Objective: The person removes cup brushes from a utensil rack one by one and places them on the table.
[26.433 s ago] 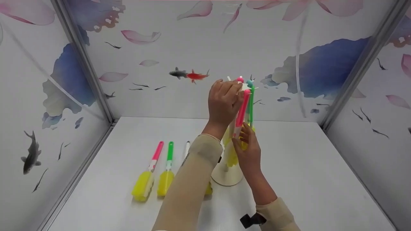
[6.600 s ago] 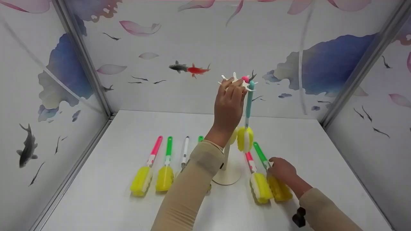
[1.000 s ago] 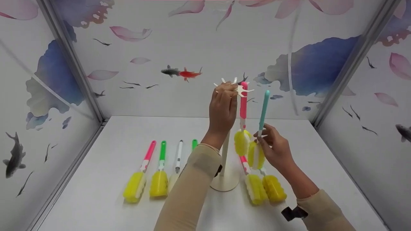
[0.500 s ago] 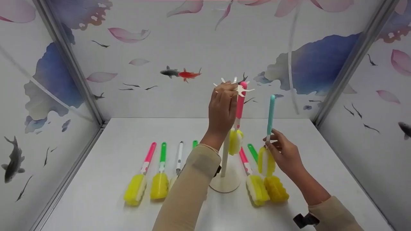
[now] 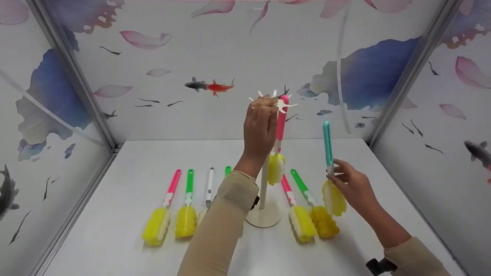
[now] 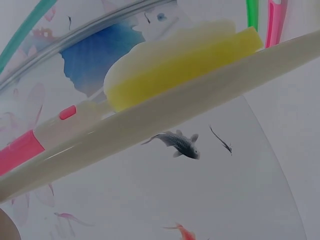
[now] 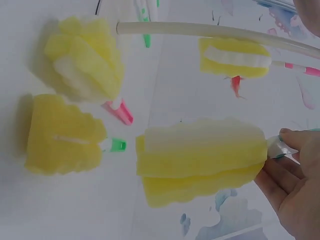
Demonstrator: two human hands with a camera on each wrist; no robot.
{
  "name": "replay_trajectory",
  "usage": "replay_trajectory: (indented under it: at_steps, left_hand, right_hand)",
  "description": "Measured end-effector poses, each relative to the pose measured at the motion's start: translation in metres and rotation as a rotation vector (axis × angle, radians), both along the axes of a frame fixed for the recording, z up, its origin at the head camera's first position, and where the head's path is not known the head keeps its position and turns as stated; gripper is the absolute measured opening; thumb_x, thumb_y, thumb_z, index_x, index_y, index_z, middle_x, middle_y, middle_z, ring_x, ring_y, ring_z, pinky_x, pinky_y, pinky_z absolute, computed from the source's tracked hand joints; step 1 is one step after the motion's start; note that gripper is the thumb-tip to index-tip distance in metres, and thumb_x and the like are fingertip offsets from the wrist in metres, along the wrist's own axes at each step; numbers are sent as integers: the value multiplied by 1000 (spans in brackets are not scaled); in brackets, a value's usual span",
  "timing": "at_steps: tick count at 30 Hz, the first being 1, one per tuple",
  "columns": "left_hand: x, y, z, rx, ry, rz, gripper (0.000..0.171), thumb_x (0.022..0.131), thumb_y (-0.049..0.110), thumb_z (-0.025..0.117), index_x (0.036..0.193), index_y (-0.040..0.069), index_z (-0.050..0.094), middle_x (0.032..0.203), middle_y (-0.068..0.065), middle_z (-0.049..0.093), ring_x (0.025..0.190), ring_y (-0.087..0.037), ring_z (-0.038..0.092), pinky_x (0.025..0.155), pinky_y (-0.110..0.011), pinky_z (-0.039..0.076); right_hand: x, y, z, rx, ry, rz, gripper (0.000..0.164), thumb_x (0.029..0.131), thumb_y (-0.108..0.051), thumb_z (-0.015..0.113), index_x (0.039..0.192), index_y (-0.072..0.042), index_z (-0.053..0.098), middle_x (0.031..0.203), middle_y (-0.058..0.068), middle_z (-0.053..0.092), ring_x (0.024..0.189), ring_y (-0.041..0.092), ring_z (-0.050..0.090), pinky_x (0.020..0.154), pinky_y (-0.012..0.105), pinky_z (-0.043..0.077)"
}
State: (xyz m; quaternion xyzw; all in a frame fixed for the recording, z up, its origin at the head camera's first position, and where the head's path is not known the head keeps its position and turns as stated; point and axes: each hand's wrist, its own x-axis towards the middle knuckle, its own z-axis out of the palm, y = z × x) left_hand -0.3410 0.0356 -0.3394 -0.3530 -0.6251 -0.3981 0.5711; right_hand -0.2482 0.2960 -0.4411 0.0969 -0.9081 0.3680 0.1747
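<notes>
My left hand (image 5: pixel 261 122) grips the top of a white standing rack (image 5: pixel 263 188), whose short hooks spread around the fingers. A pink-handled sponge brush (image 5: pixel 281 128) hangs from one hook, close to the pole, its yellow-and-white sponge head downward. To the right of the rack, my right hand (image 5: pixel 355 184) pinches a teal-handled sponge brush (image 5: pixel 327 142) at the white neck above its sponge. That brush is held handle up, clear of the hooks. The right wrist view shows its yellow-and-white sponge (image 7: pixel 200 155) beside the thumb and fingers. My left fingertips are partly hidden among the hooks.
Right of the rack base (image 5: pixel 264 218) lie a pink-handled brush (image 5: pixel 303 222) and a green-handled brush (image 5: pixel 301 182). On the left lie a pink-handled brush (image 5: pixel 156 226), a green-handled one (image 5: pixel 186 222) and a white-handled one (image 5: pixel 210 184). My left forearm partly covers another green handle (image 5: pixel 228 170).
Earlier the teal-handled brush hung on the rack; now my right hand has carried it off to the right and lower. Pink- and green-handled brushes came to lie right of the rack. My left hand stays on top.
</notes>
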Motion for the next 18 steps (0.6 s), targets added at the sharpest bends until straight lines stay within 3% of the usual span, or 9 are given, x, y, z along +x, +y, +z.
replay_trajectory:
  at_steps: [3,10,18]
  left_hand:
    - [1,0,0,-4,-8,2,21,90,-2,63,106,5,53,116,-13,60,119,-27,53,103,-31,42]
    - [0,0,0,0,6,-4,23,88,-4,64,106,4,53,114,-14,61,116,-29,55,103,-32,43]
    - [-1,0,1,5,32,-16,21,89,-4,62,106,4,53,114,-14,60,114,-33,56,104,-34,42]
  right_hand:
    - [3,8,-1,23,-31,-16,40,94,-8,64,132,-7,52,105,12,69,88,26,69,80,37,57]
    - [8,25,-2,107,-75,-71,40,94,-11,65,132,-6,52,102,13,70,81,24,64,74,32,55]
    - [11,38,-9,109,-115,-102,41,95,-15,65,132,-5,51,102,15,70,81,25,63,70,30,53]
